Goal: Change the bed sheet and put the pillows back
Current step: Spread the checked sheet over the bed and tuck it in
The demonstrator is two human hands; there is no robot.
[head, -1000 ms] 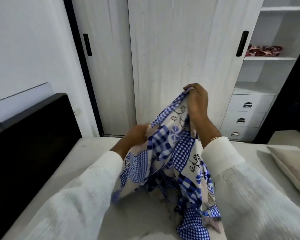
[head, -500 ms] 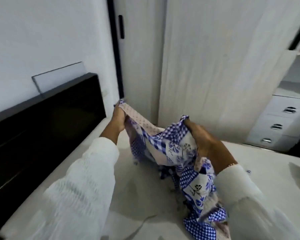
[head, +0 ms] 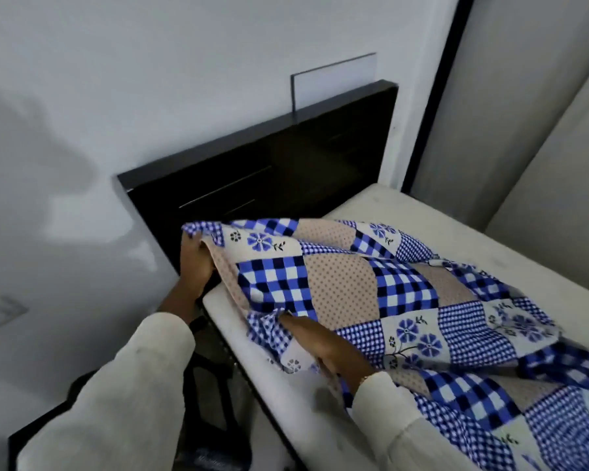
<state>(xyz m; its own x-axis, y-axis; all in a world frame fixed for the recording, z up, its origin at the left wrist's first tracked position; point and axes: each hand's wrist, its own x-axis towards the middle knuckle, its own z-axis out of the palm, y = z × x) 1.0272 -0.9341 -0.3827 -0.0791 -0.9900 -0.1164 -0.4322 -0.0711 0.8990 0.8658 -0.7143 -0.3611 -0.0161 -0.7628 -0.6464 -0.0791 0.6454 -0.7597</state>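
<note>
Here the sheet (head: 371, 294), a bundle gathered between the hands a moment ago, has been carried toward the head of the bed and opened out, so that a wide span of its blue-check and floral patchwork hangs and drapes over the bare mattress (head: 323, 419). By this reading the spreading of the fresh sheet has begun, with tucking and the return of the pillows not yet done.

Nearest the viewer, the right hand (head: 323, 348) is closed on a fold of the near edge, just above the mattress side. Beyond it and to the left, the left hand (head: 194, 263) grips the sheet's corner, raised off the mattress and held close to the dark headboard (head: 286, 164). The cloth runs taut between the two hands, then falls away rightward across the mattress.

Farther off, the mattress's far corner lies uncovered beside the pale wardrobe door (head: 524, 130). No pillow is in view.
</note>
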